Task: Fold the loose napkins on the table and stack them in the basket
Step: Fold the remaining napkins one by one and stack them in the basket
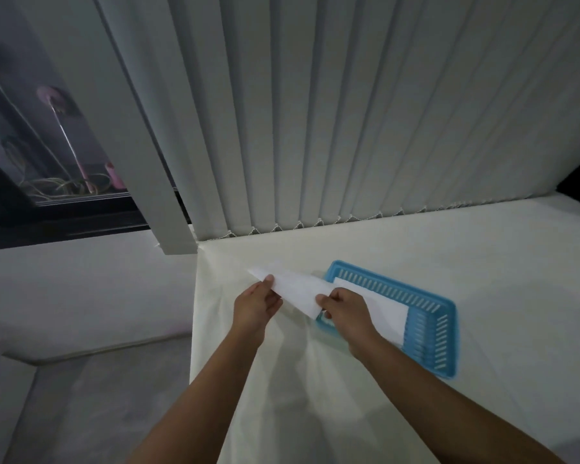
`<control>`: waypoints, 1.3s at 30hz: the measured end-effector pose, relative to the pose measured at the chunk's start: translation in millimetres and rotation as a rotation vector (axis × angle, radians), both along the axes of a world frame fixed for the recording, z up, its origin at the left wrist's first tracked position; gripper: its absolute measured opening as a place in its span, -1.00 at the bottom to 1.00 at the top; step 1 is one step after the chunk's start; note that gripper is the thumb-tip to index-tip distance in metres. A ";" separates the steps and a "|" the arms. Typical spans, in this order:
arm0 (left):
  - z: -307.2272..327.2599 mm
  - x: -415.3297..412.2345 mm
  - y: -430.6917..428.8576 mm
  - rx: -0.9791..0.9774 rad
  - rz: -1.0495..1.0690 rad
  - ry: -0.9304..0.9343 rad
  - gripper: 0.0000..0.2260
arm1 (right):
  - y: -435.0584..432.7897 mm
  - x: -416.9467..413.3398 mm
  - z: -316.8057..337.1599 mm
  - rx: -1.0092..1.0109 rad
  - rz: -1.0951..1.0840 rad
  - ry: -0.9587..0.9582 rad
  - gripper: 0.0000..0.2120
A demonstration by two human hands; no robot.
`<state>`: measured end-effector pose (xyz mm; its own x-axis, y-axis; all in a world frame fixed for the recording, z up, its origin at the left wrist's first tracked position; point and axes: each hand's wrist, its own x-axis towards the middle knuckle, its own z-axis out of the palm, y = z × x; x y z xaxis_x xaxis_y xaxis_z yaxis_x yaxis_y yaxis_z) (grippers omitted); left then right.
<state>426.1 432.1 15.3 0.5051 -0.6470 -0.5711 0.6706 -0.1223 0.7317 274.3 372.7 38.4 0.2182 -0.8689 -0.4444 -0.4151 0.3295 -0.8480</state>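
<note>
A white napkin (292,286) is held in the air above the table, stretched between both hands. My left hand (255,304) pinches its left edge. My right hand (344,308) grips its lower right corner, just over the near left end of the blue slotted basket (429,333). Inside the basket lies a flat white napkin (387,311), partly hidden by my right hand and wrist.
A cream cloth covers the table (399,396), whose left edge drops off at about mid-frame. Vertical white blinds (349,128) hang behind the basket. A dark window (47,145) and a pale ledge sit to the left.
</note>
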 end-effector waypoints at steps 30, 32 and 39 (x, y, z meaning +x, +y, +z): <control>-31.4 -62.4 -50.1 0.496 -0.833 -1.258 -0.68 | -35.7 -136.9 -37.8 -0.025 -0.368 0.088 -0.84; -31.4 -63.3 -50.9 0.500 -0.837 -1.250 -0.67 | -37.3 -135.7 -35.0 -0.047 -0.329 0.104 -0.84; -31.8 -63.0 -52.1 0.520 -0.871 -1.256 -0.66 | -41.8 -130.3 -37.7 -0.057 -0.305 0.110 -0.85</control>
<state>363.0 380.1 -16.5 0.4002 -0.8513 -0.3392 -0.6923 -0.5234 0.4967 144.0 330.9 0.7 -0.1021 -0.9109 -0.3997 -0.3946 0.4060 -0.8243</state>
